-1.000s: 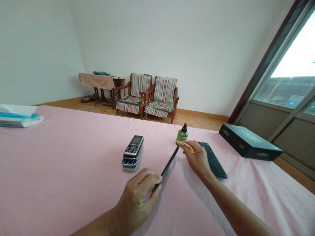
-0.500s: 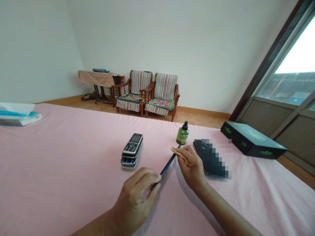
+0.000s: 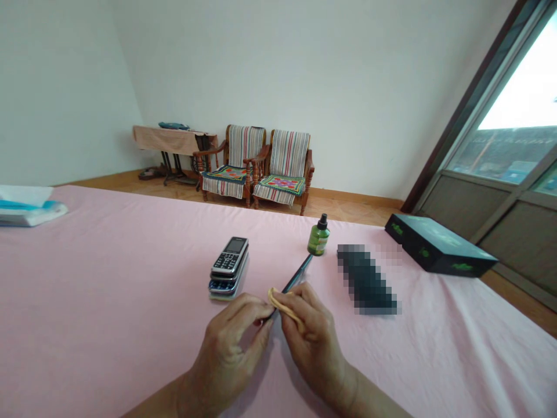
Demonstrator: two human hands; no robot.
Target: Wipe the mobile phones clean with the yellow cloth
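Observation:
Between my hands is a slim dark phone [image 3: 297, 275], seen nearly edge-on and tilted, its far end towards the green spray bottle [image 3: 318, 239]. My left hand [image 3: 232, 348] pinches its near end between thumb and fingers. A folded yellow cloth [image 3: 287, 307] is gripped in my right hand [image 3: 311, 334], which presses it around the phone's edge close to my left fingertips. The phone's lower end is partly hidden by my fingers. Left of the hands lies a stack of old mobile phones [image 3: 230, 264], a silver-and-black keypad one on top.
A dark flat object [image 3: 368, 281], blurred by pixels, lies to the right. Behind it sits a black box [image 3: 439, 247] with green marks. A tissue pack [image 3: 32, 213] is at the far left of the pink-covered surface [image 3: 122, 278]. Two chairs [image 3: 282, 162] stand beyond.
My right hand has slid the cloth down along the phone, from near its far end towards my left hand. My left hand keeps its pinch. The view has shifted slightly.

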